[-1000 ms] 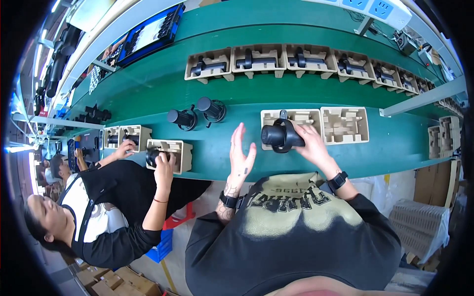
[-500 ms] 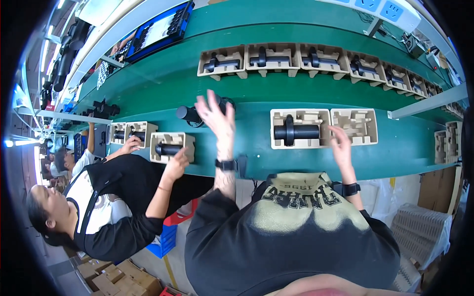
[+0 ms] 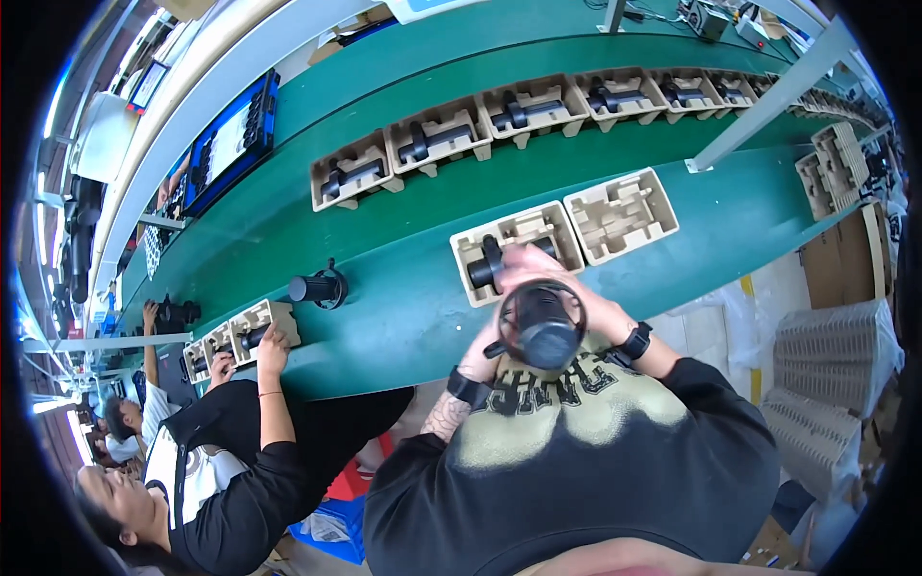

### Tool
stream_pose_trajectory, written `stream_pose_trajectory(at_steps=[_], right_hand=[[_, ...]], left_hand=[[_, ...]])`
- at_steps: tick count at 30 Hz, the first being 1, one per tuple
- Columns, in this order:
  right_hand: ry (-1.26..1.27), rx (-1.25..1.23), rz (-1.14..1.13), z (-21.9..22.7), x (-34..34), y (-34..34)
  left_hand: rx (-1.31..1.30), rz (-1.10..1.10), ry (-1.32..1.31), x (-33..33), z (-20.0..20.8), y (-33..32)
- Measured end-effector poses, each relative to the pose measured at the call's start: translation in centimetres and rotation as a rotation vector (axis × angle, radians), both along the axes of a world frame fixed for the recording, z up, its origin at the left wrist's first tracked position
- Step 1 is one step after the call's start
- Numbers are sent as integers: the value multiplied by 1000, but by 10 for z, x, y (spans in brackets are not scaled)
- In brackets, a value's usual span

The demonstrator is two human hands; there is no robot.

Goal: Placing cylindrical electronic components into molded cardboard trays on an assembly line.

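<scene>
Tan moulded-pulp tray just beyond the hands, touching them, a black part lying in it. Second pulp tray right beside it, to the right. Row of five like trays farther off on the upper belt, each with a black part. Pulp tray far left by a co-worker's hand. Pale tray stacks right of the hands. Blue-framed flat panel far upper left.

Your left hand sits mostly hidden behind the black round device you hold; its grip can't be read.
</scene>
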State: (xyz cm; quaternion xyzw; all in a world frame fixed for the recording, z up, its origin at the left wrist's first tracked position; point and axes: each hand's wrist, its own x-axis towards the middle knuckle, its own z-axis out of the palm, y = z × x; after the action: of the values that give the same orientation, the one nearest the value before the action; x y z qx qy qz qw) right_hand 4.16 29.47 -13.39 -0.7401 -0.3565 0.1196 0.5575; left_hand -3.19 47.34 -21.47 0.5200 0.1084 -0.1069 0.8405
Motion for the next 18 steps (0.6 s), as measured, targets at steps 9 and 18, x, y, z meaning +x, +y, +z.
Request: stream_pose_trajectory(at_steps=[9,18], right_hand=[[-719,-731,-643,-6,48,-104],[-532,-644,-645,-13,66,-116]], left_hand=[[343,12,76,39,38,52],[251,-151,19,31,34,37]])
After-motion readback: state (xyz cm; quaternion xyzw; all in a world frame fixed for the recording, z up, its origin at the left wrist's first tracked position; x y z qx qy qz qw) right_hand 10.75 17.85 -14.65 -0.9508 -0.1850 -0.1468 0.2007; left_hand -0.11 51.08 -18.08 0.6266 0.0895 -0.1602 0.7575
